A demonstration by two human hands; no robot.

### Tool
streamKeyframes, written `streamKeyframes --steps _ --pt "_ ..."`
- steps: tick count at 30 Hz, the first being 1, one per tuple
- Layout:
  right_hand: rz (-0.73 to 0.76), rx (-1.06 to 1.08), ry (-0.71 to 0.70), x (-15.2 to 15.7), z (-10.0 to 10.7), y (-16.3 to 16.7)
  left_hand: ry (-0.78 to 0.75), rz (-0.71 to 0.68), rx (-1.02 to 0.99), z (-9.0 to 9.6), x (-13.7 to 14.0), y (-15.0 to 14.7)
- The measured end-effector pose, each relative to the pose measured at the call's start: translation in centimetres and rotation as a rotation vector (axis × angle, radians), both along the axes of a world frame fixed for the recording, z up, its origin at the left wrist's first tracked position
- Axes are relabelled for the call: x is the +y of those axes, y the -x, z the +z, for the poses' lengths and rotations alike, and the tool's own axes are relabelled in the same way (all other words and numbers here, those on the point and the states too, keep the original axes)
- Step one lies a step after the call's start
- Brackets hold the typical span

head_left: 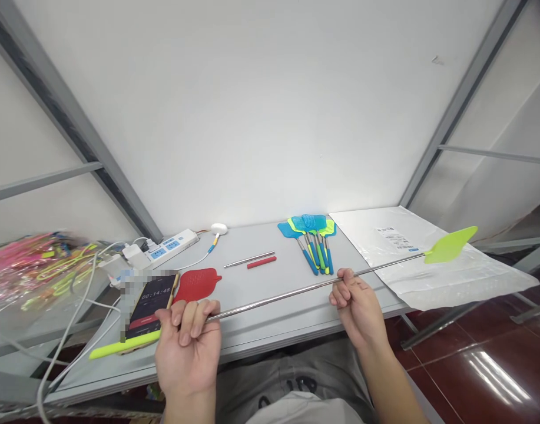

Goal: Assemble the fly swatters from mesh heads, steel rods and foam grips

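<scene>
A yellow-green fly swatter (278,293) with a long, extended metal rod stretches across the front of the table, held in both hands. My left hand (188,344) is closed around it where the yellow-green handle meets the rod. Farther along, my right hand (358,306) pinches the rod between fingers and thumb. The leaf-shaped head (450,245) points right, above a white plastic mailer. Behind the rod lie a red swatter head (198,284), a loose metal rod (249,259) and a red handle (261,262). Several blue and green fly swatters (316,244) are piled near the wall.
At left, a phone (150,303) with a running timer leans by a white power strip (172,246) and its cables. A clear bag of colourful items (40,271) sits farther left. The white mailer (428,282) overhangs the table's right edge. Metal frame posts flank the wall.
</scene>
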State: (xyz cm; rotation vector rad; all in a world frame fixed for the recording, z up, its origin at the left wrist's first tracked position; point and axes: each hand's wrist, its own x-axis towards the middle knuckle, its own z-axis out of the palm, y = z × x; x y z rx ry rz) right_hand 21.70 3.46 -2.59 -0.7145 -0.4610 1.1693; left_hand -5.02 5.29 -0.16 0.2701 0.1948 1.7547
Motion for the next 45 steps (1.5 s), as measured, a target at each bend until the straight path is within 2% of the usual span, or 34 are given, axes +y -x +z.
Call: streamKeyframes --steps 5,11,14,19,23,26,30,33,35,40,45 --pt "-0.084 0.008 -0.008 0.1 0.0 -0.9 -0.072 -0.023 0.046 -0.6 0.3 1.4" --pt "-0.207 0.085 -0.016 0.3 0.0 -3.3 -0.084 0.008 0.055 -0.7 0.7 3.0" --pt "-0.237 0.12 -0.015 0.5 -0.3 -4.2 -0.049 0.01 0.07 -0.7 0.5 2.1" --pt "-0.305 0.157 -0.01 1.1 -1.3 -5.5 0.065 0.047 0.018 -0.6 0.1 -1.0" --pt "-0.34 0.085 -0.008 1.2 -1.5 -4.5 0.09 0.024 -0.017 -0.7 0.0 -2.0" --pt "-0.248 -0.049 -0.022 0.8 -1.4 -1.6 0.102 -0.032 -0.036 -0.9 0.0 -2.6" --pt "0.036 -0.156 -0.002 -0.1 -1.7 2.9 0.165 -0.192 0.024 -1.5 -0.3 -4.9" --pt "0.096 -0.2 -0.011 -0.4 -1.9 3.9 0.254 -0.3 0.09 -2.0 -0.6 -6.5" --pt "0.041 -0.205 -0.015 -0.4 -1.9 3.0 0.295 -0.266 0.09 -2.1 -0.6 -6.5" --pt "-0.159 -0.2 -0.008 0.0 -1.2 -0.4 0.296 0.016 0.031 -1.6 0.1 -3.9" --pt "-0.153 -0.171 -0.02 -0.1 -0.9 -0.5 0.229 0.101 0.121 -1.3 0.6 -2.0"
